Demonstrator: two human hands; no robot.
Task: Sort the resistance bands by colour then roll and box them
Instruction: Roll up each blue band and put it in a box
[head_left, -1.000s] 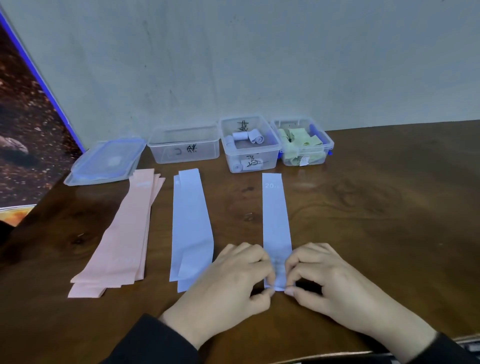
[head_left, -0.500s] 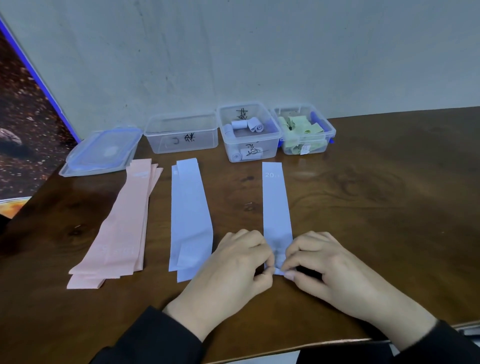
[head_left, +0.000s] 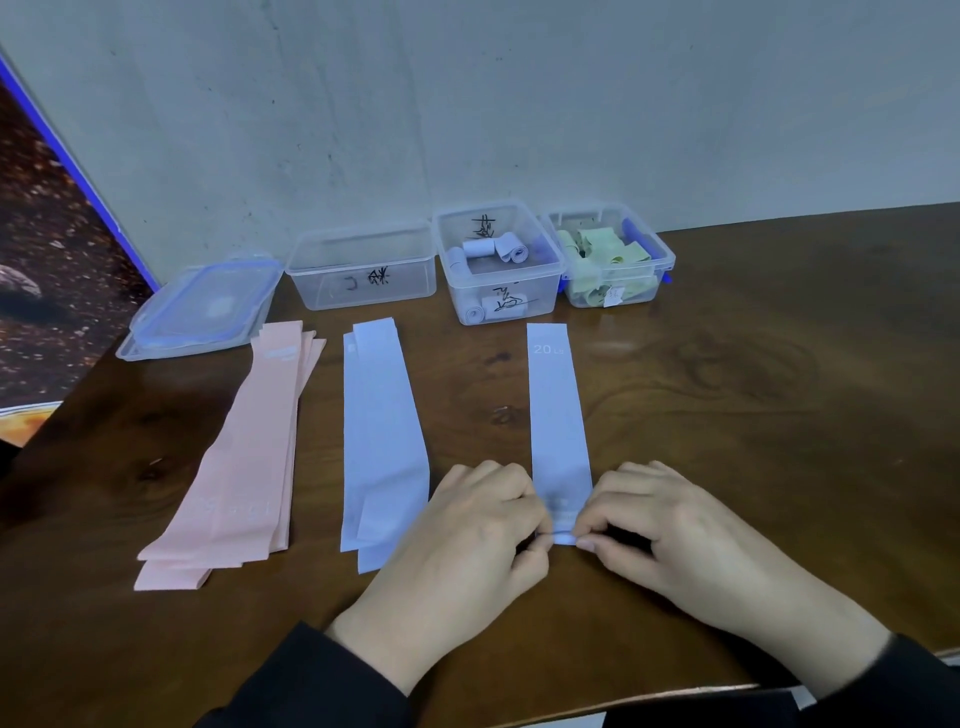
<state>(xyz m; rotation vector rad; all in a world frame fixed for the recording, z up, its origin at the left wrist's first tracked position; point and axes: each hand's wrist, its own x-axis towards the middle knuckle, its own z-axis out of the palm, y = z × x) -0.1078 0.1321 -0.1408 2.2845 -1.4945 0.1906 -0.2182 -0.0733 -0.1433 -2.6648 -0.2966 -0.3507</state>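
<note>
**Resistance band pinched at its near end by both our hands**

Resistance bands lie sorted in strips on the wooden table (head_left: 753, 441), and we hold one pale blue band (head_left: 556, 415) that lies alone, flat and straight, with "20" printed at its far end. Our left hand (head_left: 467, 540) and right hand (head_left: 670, 535) meet at the band's near end, fingers curled, thumbs and forefingers pinching the two near corners from either side. The edge between our fingertips looks slightly lifted or folded over; we cannot tell whether a full turn has been rolled. Dark sleeves cover both wrists.

Just left of the grip, partly under our left hand, lies the stack of blue bands (head_left: 382, 441), overlapped and running away from us. Further left of that is the stack of pink bands (head_left: 249, 457), fanned a little at both ends.

Straight beyond the grip, past the far end of the held band, stands a clear box (head_left: 540, 306) with several rolled blue bands inside and a handwritten label on its front. To the right of it, touching or nearly so, a second clear box (head_left: 657, 288) holds pale green bands. To the left of the blue box stands a third clear box (head_left: 317, 286) with black writing on its wall, and farther left lies a blue-rimmed lid (head_left: 202, 312) near the table's corner.
</note>
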